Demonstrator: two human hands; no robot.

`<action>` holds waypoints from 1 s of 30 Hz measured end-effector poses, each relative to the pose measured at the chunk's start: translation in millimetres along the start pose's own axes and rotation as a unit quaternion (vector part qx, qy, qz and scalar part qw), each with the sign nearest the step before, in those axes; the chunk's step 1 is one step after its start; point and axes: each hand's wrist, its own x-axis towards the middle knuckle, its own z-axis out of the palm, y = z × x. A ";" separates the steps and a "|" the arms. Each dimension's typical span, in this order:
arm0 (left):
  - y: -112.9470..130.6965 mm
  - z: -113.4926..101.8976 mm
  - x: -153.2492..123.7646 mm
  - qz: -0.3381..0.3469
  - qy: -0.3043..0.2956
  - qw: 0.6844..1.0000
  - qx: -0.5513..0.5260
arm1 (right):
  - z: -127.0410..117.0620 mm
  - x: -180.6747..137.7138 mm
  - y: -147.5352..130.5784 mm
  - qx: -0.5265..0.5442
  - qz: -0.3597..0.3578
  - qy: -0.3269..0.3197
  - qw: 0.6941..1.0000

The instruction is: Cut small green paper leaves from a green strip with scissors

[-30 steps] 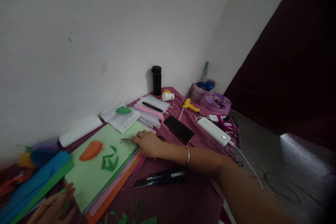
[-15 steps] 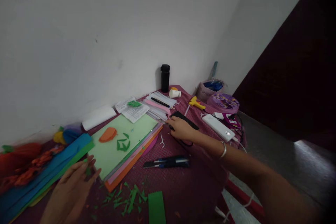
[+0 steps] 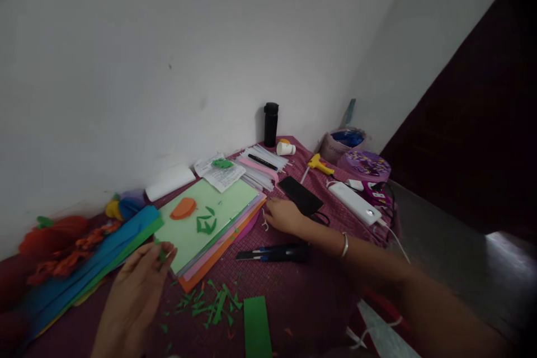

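My left hand [image 3: 140,285] is closed at the lower left, pinching a small green cut piece [image 3: 161,255] between thumb and fingers. It hovers beside the near left corner of a pale green sheet [image 3: 184,249] on top of a coloured stack. My right hand [image 3: 284,216] is low over the table by the stack's right edge, fingers curled together; what they hold, if anything, is hidden. A white twisted scrap [image 3: 265,222] lies just by its fingertips, and a black phone [image 3: 300,194] lies just beyond it. An orange cutout [image 3: 183,208] and green leaf-like cutouts [image 3: 206,224] lie on the sheet.
Two dark cutters [image 3: 272,253], green scraps [image 3: 218,303] and a green strip [image 3: 257,327] lie in front. A yellow glue gun [image 3: 320,164], white power bank [image 3: 354,203] with cables and black bottle [image 3: 271,126] stand farther off. Blue sheets [image 3: 100,260] lie left.
My right hand has moved off the phone, leftward and nearer, uncovering it. My left hand keeps the green piece and has risen slightly. The view has shifted a little to the left.
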 end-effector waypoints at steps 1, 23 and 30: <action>-0.3 2.5 -2.6 -0.005 -0.014 1.000 -0.017 | 3.4 5.0 -6.4 0.003 0.007 -0.011 1.000; -46.6 34.8 -120.2 -0.034 -0.015 0.995 0.097 | 11.2 -70.1 -80.6 0.614 -0.238 -0.147 0.738; -83.7 27.8 -127.6 -0.013 0.020 0.992 0.128 | 34.5 -82.0 -87.6 0.653 -0.198 -0.196 0.704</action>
